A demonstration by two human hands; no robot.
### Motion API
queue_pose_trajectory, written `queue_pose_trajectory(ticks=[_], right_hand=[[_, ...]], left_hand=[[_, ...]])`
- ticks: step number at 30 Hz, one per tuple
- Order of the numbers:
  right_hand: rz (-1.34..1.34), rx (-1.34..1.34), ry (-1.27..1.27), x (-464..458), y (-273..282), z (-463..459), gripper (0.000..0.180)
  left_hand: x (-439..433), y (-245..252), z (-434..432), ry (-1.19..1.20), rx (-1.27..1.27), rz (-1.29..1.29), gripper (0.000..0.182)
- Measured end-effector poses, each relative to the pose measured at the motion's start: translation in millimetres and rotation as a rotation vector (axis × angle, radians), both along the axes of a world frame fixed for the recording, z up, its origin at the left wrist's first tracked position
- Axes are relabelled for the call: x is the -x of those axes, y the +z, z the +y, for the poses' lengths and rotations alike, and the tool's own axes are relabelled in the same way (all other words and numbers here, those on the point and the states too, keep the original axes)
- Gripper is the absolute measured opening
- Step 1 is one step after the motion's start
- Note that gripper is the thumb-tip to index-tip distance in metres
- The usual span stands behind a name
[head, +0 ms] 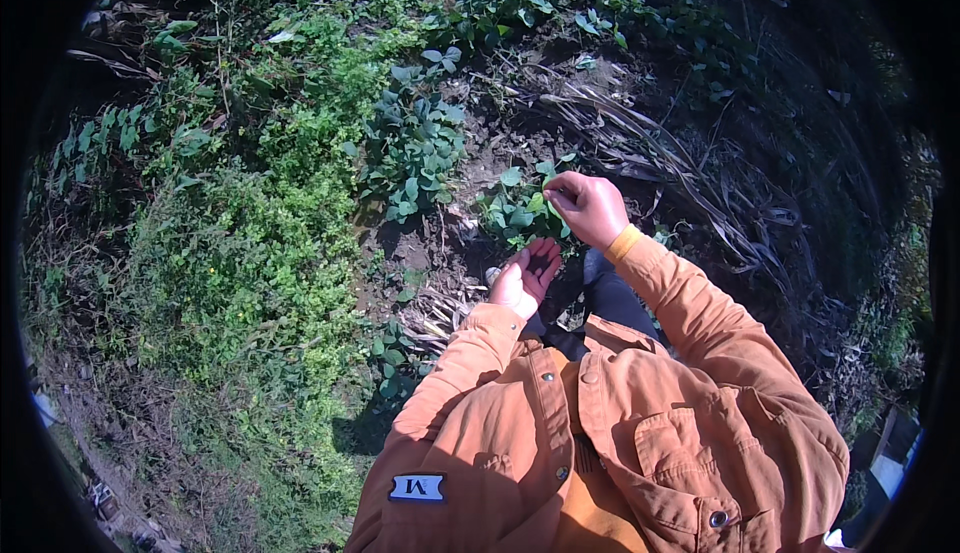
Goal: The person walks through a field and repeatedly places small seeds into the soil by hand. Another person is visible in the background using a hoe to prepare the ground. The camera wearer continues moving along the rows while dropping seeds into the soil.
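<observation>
My left hand is held palm up in front of my body, its fingers curled a little and its palm in shadow; whether something small lies in it cannot be told. Above and to the right of it, my right hand has its fingers bent inward, with thumb and fingertips close together over a low leafy green plant. A pale green bit of leaf shows by those fingertips, but whether they grip it is unclear. Orange jacket sleeves cover both arms.
Dry stalks and long dead leaves lie on the soil beyond my right hand. A taller leafy plant grows ahead to the left, beside a dense band of bright green weeds. More dry stalks lie left of my left sleeve.
</observation>
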State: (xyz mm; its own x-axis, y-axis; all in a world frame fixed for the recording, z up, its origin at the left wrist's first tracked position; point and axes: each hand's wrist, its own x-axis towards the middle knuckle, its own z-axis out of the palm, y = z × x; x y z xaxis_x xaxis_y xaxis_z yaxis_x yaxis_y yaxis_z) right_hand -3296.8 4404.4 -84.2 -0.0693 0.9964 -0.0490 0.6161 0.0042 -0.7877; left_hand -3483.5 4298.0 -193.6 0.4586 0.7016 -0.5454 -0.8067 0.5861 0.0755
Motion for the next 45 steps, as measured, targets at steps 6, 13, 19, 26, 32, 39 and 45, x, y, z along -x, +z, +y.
queue_pose_trajectory(ticks=[6, 13, 19, 26, 32, 39, 45], right_hand=[[-0.204, 0.187, 0.087, 4.5, 31.7, -87.7, 0.021], [-0.377, 0.053, -0.059, -11.9, 2.7, -122.0, 0.019], [-0.318, -0.077, -0.137, -70.8, -20.6, -112.3, 0.014], [-0.240, -0.141, -0.123, -180.7, -22.1, -61.6, 0.016], [-0.149, -0.129, -0.144, -270.8, 0.3, -13.4, 0.011], [0.068, -0.033, -0.386, -363.4, -6.9, 83.3, 0.015], [-0.249, 0.075, -0.615, -448.9, -62.4, 217.5, 0.033]], left_hand=[[-13.9, -2.0, 4.9, -0.174, -0.159, -0.216, 0.030], [-58.2, 15.5, 5.1, -0.346, -0.116, 0.007, 0.033], [-117.3, 19.2, 28.9, -0.447, -0.080, 0.050, 0.033], [-215.1, 15.2, 87.2, -0.441, -0.057, 0.003, 0.031], [-300.5, 20.1, 130.3, -0.404, -0.068, -0.067, 0.030], [-331.1, 40.9, 163.9, -0.378, -0.037, 0.035, 0.029], [-335.5, 55.0, 177.5, -0.379, 0.015, 0.090, 0.029]])
